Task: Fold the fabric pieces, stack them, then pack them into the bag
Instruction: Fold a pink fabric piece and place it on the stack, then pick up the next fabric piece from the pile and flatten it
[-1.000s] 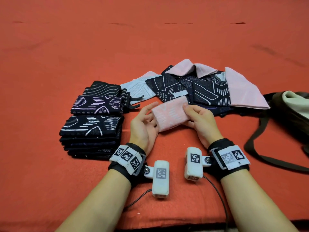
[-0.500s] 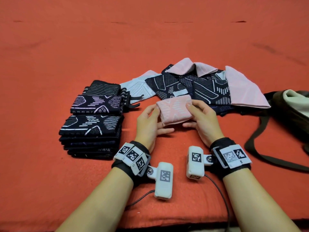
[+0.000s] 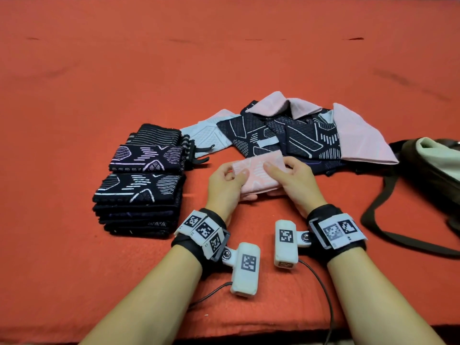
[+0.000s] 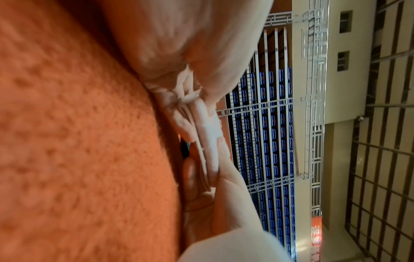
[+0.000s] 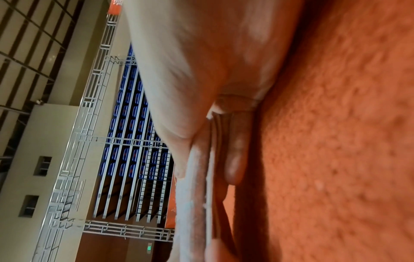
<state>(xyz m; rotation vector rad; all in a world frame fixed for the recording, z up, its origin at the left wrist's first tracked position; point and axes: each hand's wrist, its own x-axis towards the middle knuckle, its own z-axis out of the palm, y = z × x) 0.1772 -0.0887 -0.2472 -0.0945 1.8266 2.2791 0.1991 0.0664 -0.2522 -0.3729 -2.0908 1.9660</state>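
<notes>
Counts: 2 hands, left hand (image 3: 225, 185) and right hand (image 3: 293, 181), both gripping 1 folded pink piece (image 3: 257, 174). 2 stacks of folded dark pieces, front stack (image 3: 139, 200) and back stack (image 3: 151, 153); layers per stack unclear. 1 loose pile of unfolded pieces (image 3: 298, 133), count unclear. 1 bag (image 3: 433, 160).

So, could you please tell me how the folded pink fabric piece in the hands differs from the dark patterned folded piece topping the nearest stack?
The folded pink fabric piece is pale pink, while the dark patterned folded piece is black with light lines. The pink one is gripped by the left hand and right hand; the dark one lies untouched on its stack. Both are folded into compact rectangles.
</notes>
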